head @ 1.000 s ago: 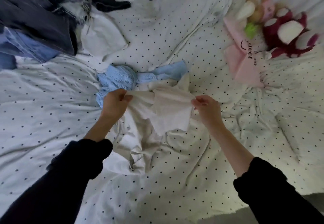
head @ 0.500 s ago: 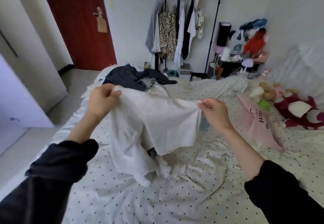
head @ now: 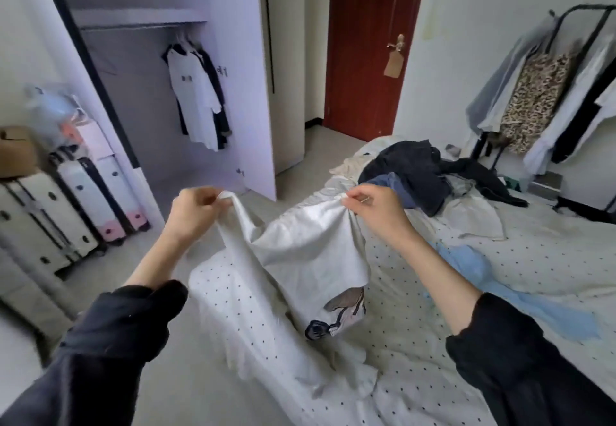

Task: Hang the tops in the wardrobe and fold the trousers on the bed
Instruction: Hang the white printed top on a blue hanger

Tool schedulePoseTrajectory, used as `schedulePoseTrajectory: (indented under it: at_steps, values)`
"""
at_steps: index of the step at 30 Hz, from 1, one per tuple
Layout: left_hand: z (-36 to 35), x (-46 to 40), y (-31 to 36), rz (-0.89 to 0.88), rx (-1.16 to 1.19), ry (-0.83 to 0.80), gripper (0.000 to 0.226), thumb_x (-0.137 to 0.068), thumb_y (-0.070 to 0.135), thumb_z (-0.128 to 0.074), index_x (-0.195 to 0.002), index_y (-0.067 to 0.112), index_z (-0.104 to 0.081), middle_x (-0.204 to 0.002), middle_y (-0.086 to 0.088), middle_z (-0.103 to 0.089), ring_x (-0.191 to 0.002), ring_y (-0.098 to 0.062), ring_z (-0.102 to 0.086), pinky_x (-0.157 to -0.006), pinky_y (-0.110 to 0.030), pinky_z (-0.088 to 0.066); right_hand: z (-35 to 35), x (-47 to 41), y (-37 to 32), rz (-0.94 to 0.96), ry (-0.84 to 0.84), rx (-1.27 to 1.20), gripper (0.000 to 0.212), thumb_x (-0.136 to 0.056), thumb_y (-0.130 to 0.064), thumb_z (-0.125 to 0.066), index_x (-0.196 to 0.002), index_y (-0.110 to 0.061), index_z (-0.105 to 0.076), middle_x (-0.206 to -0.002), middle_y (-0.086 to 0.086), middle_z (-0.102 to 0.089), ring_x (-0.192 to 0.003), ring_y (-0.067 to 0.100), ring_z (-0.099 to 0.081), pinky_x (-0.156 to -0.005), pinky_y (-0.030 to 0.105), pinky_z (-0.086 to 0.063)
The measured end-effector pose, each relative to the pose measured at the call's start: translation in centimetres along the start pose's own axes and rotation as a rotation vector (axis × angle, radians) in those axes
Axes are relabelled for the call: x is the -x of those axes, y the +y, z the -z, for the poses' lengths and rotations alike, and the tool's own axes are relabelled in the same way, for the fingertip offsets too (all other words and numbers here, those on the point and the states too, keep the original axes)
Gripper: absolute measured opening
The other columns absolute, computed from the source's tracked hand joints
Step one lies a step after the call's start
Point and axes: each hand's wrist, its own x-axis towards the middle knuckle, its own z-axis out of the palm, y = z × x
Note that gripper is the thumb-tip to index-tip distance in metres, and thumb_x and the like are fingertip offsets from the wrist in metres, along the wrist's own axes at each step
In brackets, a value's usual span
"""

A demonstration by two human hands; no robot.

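I hold a white top (head: 310, 259) with a dark printed figure near its hem up over the bed's near-left corner. My left hand (head: 193, 212) pinches one upper corner and my right hand (head: 376, 209) pinches the other, so the cloth sags between them. The open wardrobe (head: 160, 99) stands ahead on the left, with a white top and dark garments hanging from its rail. A heap of dark and blue clothes (head: 420, 172) lies at the far end of the bed. A light blue garment (head: 483, 279) lies on the bed under my right forearm.
The polka-dot bed (head: 500, 342) fills the right and lower view. White suitcases (head: 76, 205) and a cardboard box stand left of the wardrobe. A red door (head: 363, 59) is behind, and a black clothes rack (head: 560, 92) with hung garments stands far right. Bare floor lies between bed and wardrobe.
My view has swung left from the bed to the wardrobe. Both hands have lifted the white top off the bed and keep their pinch on its upper corners.
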Motion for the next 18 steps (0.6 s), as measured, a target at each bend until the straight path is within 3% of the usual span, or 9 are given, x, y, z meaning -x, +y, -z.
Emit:
schedulePoseTrajectory:
  at_steps: [4,7,12,18]
  values:
    - [7.4,-0.7,-5.0,0.03,-0.028,0.104,0.012,-0.089,0.018,-0.063,-0.084,0.009,-0.069,-0.061,0.0,-0.056,-0.06,-0.02,-0.047,-0.065,-0.031,-0.042,-8.9,-4.1,-5.1,0.11,-0.13,-0.023,0.002,-0.082,-0.012,-0.069,-0.083,-0.013,-0.07,-0.074,-0.013,-0.062,-0.071,-0.003,-0.055,-0.068,0.006,-0.04]
    - [11.2,-2.0,-8.6,0.02,-0.133,0.116,0.016,-0.089,0.018,-0.062,-0.079,0.006,-0.066,-0.059,-0.007,-0.055,-0.061,-0.029,-0.051,-0.063,-0.034,-0.041,-14.4,-6.2,-7.1,0.13,-0.162,-0.01,0.003,-0.083,-0.015,-0.068,-0.083,-0.014,-0.07,-0.08,-0.008,-0.065,-0.078,0.008,-0.059,-0.076,0.02,-0.045]
    - [16.3,-6.5,-16.2,0.024,-0.239,0.064,0.016,-0.091,0.02,-0.061,-0.092,0.007,-0.07,-0.082,-0.019,-0.068,-0.081,-0.035,-0.061,-0.072,-0.034,-0.044,-23.1,-11.4,-10.2,0.163,-0.246,0.075,0.005,-0.085,-0.016,-0.065,-0.083,-0.015,-0.071,-0.081,-0.011,-0.062,-0.085,0.015,-0.061,-0.084,0.031,-0.047]
    - [20.4,-13.6,-23.9,0.043,-0.273,0.05,0.014,-0.09,0.02,-0.062,-0.092,0.011,-0.072,-0.076,-0.011,-0.068,-0.076,-0.031,-0.061,-0.063,-0.024,-0.034,-32.1,-18.8,-12.9,0.211,-0.233,0.086,0.006,-0.086,-0.015,-0.064,-0.083,-0.016,-0.069,-0.091,-0.004,-0.064,-0.086,0.014,-0.06,-0.081,0.027,-0.045]
